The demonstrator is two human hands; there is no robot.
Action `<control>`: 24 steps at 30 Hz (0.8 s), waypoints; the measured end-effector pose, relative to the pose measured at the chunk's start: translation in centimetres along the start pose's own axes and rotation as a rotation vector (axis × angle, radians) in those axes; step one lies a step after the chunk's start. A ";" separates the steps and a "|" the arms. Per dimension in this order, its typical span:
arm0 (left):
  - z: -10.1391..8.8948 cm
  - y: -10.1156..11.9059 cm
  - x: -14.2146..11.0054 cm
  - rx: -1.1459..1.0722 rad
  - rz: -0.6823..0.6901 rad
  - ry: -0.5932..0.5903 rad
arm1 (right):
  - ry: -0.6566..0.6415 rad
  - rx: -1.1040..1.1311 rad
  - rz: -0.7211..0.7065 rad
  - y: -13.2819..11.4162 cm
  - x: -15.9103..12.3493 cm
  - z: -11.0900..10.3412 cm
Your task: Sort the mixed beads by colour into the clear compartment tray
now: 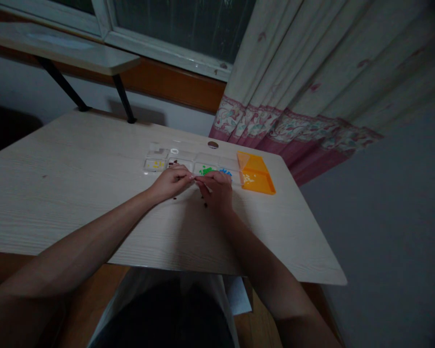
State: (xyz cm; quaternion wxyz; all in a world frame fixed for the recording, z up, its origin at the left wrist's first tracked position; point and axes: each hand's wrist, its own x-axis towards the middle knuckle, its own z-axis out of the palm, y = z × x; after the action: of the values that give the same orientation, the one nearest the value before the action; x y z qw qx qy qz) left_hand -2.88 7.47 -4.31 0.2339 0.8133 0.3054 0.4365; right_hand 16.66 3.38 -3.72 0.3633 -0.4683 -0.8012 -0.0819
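Note:
My left hand [172, 181] and my right hand [216, 187] meet over the table, fingertips pinched close together. Whatever lies between the fingers is too small to make out. Just beyond them sit clear plastic trays with small pieces: yellow pieces [158, 165] at the left, dark brown ones [173, 163] partly behind my left hand, green pieces [206, 170] in the middle and blue pieces [225, 172] behind my right hand. At the right, white pieces [248, 179] lie by an orange tray [266, 183]. A few dark bits [205, 205] rest on the tabletop below my hands.
The pale wood table [76, 193] ends at a near edge above my lap. A raised shelf [68, 48] on black legs stands at the back left. A round dark hole [213, 144] is near the back edge. A curtain [275, 87] hangs behind the right side.

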 end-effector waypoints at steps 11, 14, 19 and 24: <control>-0.4 0.3 0.1 -0.075 -0.096 0.035 | -0.064 -0.006 0.061 -0.3 0.0 0.0; -0.6 0.1 0.1 -0.015 -0.138 0.109 | -0.183 -0.011 0.110 -0.5 0.0 0.2; -1.4 -0.3 0.3 0.143 -0.226 0.307 | -0.395 -0.052 0.050 -2.0 0.1 0.6; -1.7 -0.4 0.4 0.193 -0.253 0.367 | -0.476 -0.100 0.005 -3.6 0.0 0.9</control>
State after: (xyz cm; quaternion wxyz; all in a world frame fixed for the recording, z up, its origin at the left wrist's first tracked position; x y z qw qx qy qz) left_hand -4.28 8.26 -3.45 0.1484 0.6942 0.4824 0.5131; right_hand 13.32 1.86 -3.61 0.1409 -0.4938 -0.8581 -0.0080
